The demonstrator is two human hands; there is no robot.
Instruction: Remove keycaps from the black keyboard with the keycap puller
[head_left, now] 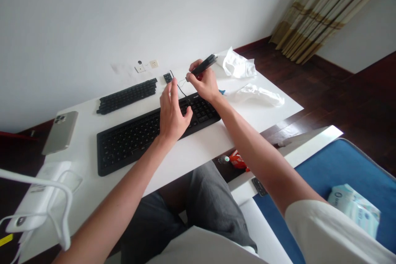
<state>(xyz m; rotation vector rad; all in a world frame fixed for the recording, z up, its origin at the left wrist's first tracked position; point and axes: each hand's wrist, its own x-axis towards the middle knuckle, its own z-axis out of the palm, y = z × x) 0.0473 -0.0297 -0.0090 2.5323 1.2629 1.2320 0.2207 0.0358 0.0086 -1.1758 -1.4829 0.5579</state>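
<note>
A black keyboard (130, 140) lies at a slant across the white table. Many of its key positions look bare of caps, while the right end still bears keys. My left hand (173, 113) is over the keyboard's middle, fingers stretched out and thumb apart, holding nothing visible. Beyond the keyboard's right end, my right hand (206, 82) grips a black stick-like tool (206, 64) with a greyish upper end. Thin wire shows by its lower tip. Behind the keyboard, black keycaps (126, 95) lie in packed rows, with a smaller group of keycaps (167, 77) near the cable.
A phone (60, 132) rests at the table's left end, near a white power strip (40, 198) with cables. Crumpled white tissues (238, 65) lie at the right. Below the table is an open drawer (309, 144); a tissue pack (355, 208) sits on a blue surface.
</note>
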